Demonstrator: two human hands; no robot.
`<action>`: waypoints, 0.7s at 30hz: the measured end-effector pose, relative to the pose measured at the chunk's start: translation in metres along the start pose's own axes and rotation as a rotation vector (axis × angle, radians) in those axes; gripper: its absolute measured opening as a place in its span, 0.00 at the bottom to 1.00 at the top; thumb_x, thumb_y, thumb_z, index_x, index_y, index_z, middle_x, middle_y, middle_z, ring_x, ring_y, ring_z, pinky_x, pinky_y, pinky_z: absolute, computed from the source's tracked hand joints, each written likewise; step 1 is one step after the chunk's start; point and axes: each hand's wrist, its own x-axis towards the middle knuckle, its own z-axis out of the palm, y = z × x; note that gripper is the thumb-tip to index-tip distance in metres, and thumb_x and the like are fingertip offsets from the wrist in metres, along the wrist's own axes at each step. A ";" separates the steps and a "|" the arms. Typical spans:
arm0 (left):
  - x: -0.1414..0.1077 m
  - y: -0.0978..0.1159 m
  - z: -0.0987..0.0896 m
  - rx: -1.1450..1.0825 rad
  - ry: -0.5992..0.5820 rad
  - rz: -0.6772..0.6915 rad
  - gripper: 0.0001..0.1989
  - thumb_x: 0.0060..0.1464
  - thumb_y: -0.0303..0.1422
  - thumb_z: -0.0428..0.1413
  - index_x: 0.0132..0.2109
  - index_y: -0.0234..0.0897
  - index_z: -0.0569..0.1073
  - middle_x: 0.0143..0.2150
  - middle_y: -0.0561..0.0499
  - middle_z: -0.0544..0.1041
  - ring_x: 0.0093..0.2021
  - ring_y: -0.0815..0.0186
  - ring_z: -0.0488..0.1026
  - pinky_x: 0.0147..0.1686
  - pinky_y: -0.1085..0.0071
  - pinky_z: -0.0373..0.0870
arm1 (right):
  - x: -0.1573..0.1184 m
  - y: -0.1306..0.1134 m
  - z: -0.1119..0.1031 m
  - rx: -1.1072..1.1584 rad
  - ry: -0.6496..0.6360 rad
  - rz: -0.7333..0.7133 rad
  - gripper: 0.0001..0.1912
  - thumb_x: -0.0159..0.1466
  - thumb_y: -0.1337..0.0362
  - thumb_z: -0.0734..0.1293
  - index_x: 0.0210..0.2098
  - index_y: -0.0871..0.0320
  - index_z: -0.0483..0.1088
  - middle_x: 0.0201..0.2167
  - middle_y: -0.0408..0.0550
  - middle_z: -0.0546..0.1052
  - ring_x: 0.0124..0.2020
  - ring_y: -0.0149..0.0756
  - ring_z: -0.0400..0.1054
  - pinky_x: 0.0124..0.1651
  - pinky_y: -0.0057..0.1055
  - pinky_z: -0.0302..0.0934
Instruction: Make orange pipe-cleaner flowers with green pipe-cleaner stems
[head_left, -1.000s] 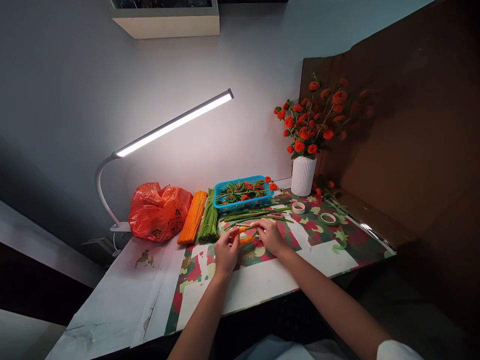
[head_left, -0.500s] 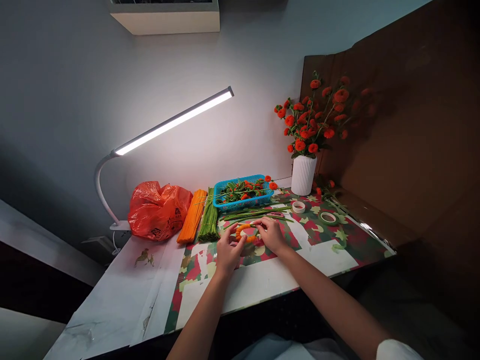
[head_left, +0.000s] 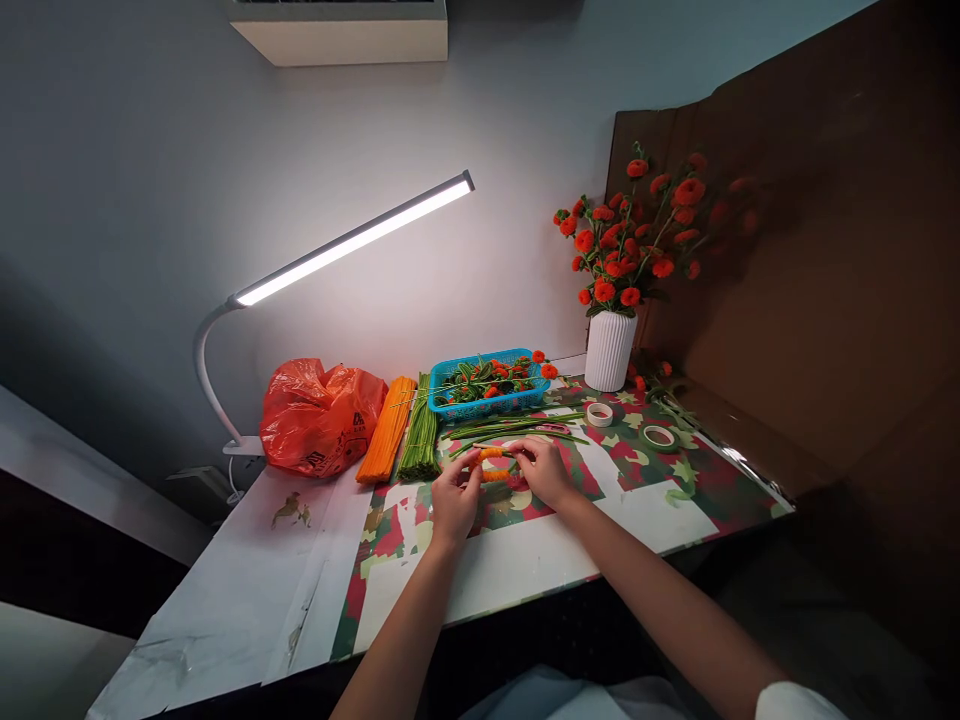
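Observation:
Between my two hands is a curled strip of orange pipe cleaner loops (head_left: 495, 476), bent into a ring just above the table. My left hand (head_left: 456, 497) pinches its left side between thumb and fingers. At the upper right, the fingertips of my right hand (head_left: 541, 468) are closed on the other end of the strip. Green pipe cleaner stems (head_left: 510, 428) lie just beyond my hands. A bundle of green pipe cleaners (head_left: 420, 440) and a bundle of orange pipe cleaners (head_left: 387, 432) rest to the left.
A blue basket (head_left: 491, 406) holds small orange flowers and leaves. Two tape rolls (head_left: 600, 414) lie to the right, near a white vase (head_left: 610, 352) of orange flowers. An orange plastic bag (head_left: 319, 420) and a lit lamp (head_left: 352, 240) stand left. Cardboard (head_left: 810, 250) rises on the right.
My left fingers have shifted over the ring's left side, which now hides behind them; the orange loops show as two strips. The view has moved slightly.

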 end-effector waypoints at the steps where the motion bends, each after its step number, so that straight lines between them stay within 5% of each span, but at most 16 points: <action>1: 0.000 0.000 0.000 0.014 -0.002 0.012 0.16 0.50 0.37 0.56 0.45 0.36 0.77 0.39 0.45 0.80 0.29 0.65 0.76 0.26 0.72 0.74 | 0.000 0.001 0.000 -0.003 -0.004 -0.011 0.13 0.57 0.76 0.61 0.32 0.57 0.75 0.31 0.48 0.78 0.35 0.37 0.72 0.39 0.33 0.65; 9: -0.002 0.001 0.001 0.103 -0.030 0.161 0.11 0.51 0.32 0.54 0.41 0.39 0.78 0.35 0.49 0.80 0.26 0.67 0.75 0.25 0.73 0.73 | 0.000 0.000 -0.003 -0.053 -0.058 -0.159 0.16 0.57 0.79 0.58 0.33 0.57 0.74 0.31 0.47 0.75 0.33 0.36 0.70 0.36 0.31 0.64; 13: -0.002 0.002 0.002 0.066 -0.029 0.121 0.11 0.50 0.32 0.56 0.41 0.38 0.78 0.35 0.49 0.79 0.26 0.67 0.74 0.26 0.73 0.73 | 0.001 -0.007 -0.004 -0.038 -0.027 -0.171 0.14 0.59 0.76 0.59 0.33 0.57 0.73 0.30 0.47 0.74 0.34 0.36 0.69 0.37 0.32 0.64; 17: 0.001 -0.001 0.003 -0.077 -0.002 -0.010 0.16 0.49 0.37 0.57 0.45 0.36 0.76 0.41 0.46 0.78 0.28 0.66 0.76 0.26 0.72 0.75 | 0.001 -0.013 0.001 0.023 0.093 -0.001 0.05 0.58 0.68 0.64 0.33 0.58 0.72 0.29 0.47 0.74 0.29 0.36 0.70 0.32 0.30 0.66; 21: 0.001 -0.002 0.004 -0.143 0.009 -0.048 0.20 0.48 0.39 0.58 0.49 0.37 0.74 0.45 0.45 0.77 0.30 0.66 0.76 0.28 0.70 0.76 | -0.001 -0.011 0.007 0.150 0.090 0.235 0.11 0.53 0.62 0.68 0.35 0.58 0.70 0.24 0.44 0.72 0.21 0.33 0.69 0.23 0.27 0.65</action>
